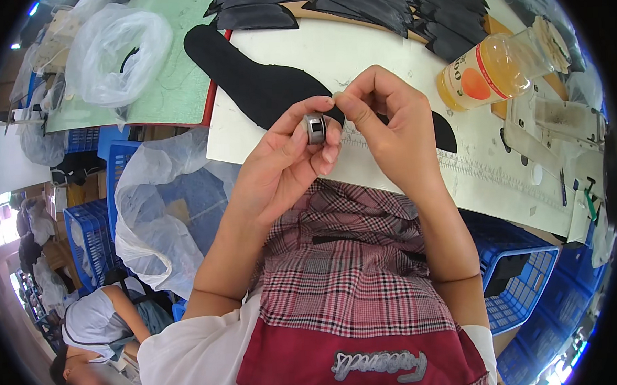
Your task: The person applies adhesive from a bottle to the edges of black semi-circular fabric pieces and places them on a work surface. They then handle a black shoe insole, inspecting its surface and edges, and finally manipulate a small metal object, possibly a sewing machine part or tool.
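Note:
My left hand (279, 159) holds a small round metal bobbin case (315, 129) between thumb and fingers, its slotted side showing. My right hand (391, 123) is closed in a pinch, thumb against forefinger, close to the left forefinger's tip. Whatever lies in that pinch is too small to make out. Under and behind both hands lies a long black sole-shaped piece (262, 81) on the white table (383, 175). Its right end shows past my right wrist.
Black curved pieces (362, 8) lie stacked at the back. A bottle of orange drink (482, 75) lies tilted at right, beside machine parts (546, 127). A clear bag (120, 53) rests on the green table (181, 105). Blue crates (518, 273) stand below; another person (107, 318) bends at lower left.

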A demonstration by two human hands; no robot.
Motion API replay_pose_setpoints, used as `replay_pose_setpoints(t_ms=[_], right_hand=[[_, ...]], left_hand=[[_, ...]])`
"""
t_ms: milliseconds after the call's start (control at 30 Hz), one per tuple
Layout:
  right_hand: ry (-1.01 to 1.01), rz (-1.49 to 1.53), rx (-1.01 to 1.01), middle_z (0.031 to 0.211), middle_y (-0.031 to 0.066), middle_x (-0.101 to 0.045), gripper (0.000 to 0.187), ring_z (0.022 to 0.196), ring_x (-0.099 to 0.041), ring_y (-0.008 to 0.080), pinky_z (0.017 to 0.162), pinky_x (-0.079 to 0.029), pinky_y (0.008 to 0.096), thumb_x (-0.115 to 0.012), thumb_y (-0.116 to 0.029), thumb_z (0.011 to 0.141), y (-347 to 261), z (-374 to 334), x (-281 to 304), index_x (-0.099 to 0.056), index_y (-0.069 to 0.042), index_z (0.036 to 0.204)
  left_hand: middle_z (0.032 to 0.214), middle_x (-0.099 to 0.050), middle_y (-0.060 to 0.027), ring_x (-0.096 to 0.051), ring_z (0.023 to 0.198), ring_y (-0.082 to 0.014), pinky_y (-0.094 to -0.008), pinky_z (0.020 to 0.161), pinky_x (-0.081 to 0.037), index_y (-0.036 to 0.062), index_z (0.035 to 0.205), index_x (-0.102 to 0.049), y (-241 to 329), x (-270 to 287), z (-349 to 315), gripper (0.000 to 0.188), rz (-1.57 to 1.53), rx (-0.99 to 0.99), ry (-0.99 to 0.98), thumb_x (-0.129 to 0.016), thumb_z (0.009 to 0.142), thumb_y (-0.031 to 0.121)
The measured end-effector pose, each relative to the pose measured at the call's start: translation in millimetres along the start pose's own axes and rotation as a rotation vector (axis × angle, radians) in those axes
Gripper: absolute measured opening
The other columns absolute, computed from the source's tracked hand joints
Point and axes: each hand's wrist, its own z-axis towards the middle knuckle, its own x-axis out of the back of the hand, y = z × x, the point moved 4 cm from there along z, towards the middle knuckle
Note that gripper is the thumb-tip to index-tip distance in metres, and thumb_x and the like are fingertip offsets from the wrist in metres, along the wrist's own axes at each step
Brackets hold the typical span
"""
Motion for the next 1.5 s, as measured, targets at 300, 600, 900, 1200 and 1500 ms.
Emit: replay_pose_setpoints(t_ms=[300,600,900,1200,1500], right_hand=[[0.08,-0.262,0.212,0.059,0.0067,-0.054,0.013,0.05,-0.05,0.0128,0.047,-0.038,0.0233,-0.064,-0.004,0.076,-13.6,8.0,6.5,-0.052,0.0,0.072],[0.115,0.08,0.083,0.067,0.0043,-0.058,0.017,0.052,-0.05,0.0105,0.049,-0.038,0.0204,-0.058,-0.015,0.085,-3.1,16.6,23.4,-0.053,-0.001,0.077],[-0.24,0.952,-0.147,0.069,0.0008,-0.051,0.015,0.054,-0.043,0.0057,0.05,-0.034,0.0179,-0.048,-0.016,0.091,2.4,17.4,24.1,-0.047,-0.004,0.082],[-0.084,-0.318,0.279,0.067,0.0029,-0.048,0.011,0.056,-0.046,0.0132,0.051,-0.038,0.0243,-0.061,-0.008,0.079,-34.3,-0.5,17.5,-0.051,-0.003,0.078],[-0.283,-0.57,0.414,0.061,0.0077,-0.043,0.018,0.055,-0.047,0.023,0.05,-0.038,0.0305,-0.068,-0.008,0.07,-43.2,-13.7,12.0,-0.05,-0.002,0.067]], left_hand=[[0.091,-0.048,-0.0094,-0.045,0.073,-0.013,-0.0216,0.064,-0.038,0.0017,0.108,-0.045,2.4,-3.6,0.1,0.027,0.013,0.024,-0.047,-0.046,0.092,0.023],[0.086,-0.046,-0.0086,-0.045,0.069,-0.0125,-0.0208,0.062,-0.037,0.0015,0.106,-0.045,2.3,-5.3,-4.4,0.029,0.07,0.061,-0.032,-0.049,0.091,0.026],[0.086,-0.046,-0.0084,-0.044,0.07,-0.012,-0.0208,0.063,-0.037,-0.0004,0.111,-0.043,0.7,-8.5,-9.9,0.033,0.123,0.128,-0.026,-0.051,0.09,0.025],[0.089,-0.051,-0.0047,-0.043,0.077,-0.0059,-0.0185,0.069,-0.037,-0.0002,0.117,-0.042,12.6,-17.6,-10.5,0.035,0.819,0.061,0.156,-0.051,0.085,0.008],[0.093,-0.055,-0.0064,-0.048,0.072,-0.0082,-0.0197,0.064,-0.04,-0.0013,0.113,-0.048,26.3,-14.0,-16.7,0.03,0.923,0.036,0.129,-0.051,0.087,0.013]])
